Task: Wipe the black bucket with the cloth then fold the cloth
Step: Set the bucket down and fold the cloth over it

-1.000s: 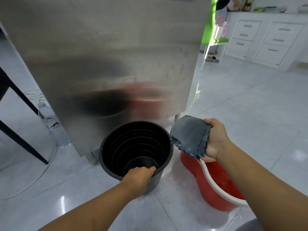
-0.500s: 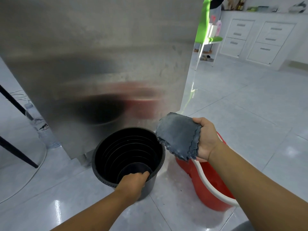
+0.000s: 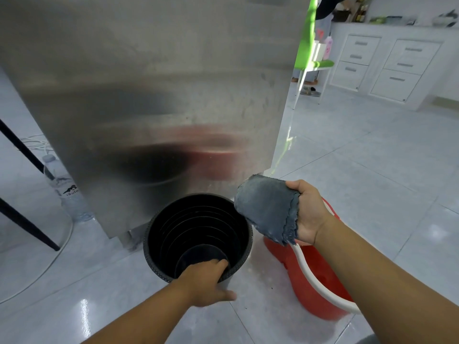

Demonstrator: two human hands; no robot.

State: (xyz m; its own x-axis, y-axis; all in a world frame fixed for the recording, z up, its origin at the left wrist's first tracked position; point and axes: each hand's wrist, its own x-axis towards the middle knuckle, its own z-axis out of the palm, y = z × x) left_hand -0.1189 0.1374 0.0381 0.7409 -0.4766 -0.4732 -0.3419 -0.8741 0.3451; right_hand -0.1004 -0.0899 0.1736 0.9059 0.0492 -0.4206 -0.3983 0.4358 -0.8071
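The black bucket (image 3: 196,219) stands upright on the tiled floor, its ribbed inside facing me. My left hand (image 3: 206,281) grips its near rim, fingers inside and thumb on the outer wall. A folded grey-blue cloth (image 3: 267,209) is draped over the fingers of my right hand (image 3: 310,212), which holds it just above and to the right of the bucket's rim. The cloth's left edge overlaps the rim in this view; whether it touches the bucket I cannot tell.
A tall stainless steel panel (image 3: 154,95) rises directly behind the bucket. A red bucket (image 3: 320,289) with a white handle sits on the floor under my right forearm. A water bottle (image 3: 67,192) and black table legs (image 3: 22,219) are at left. White drawers (image 3: 387,68) stand far right.
My right hand with the cloth has drifted left, closer to the bucket's rim. My left hand keeps its grip on the near rim.
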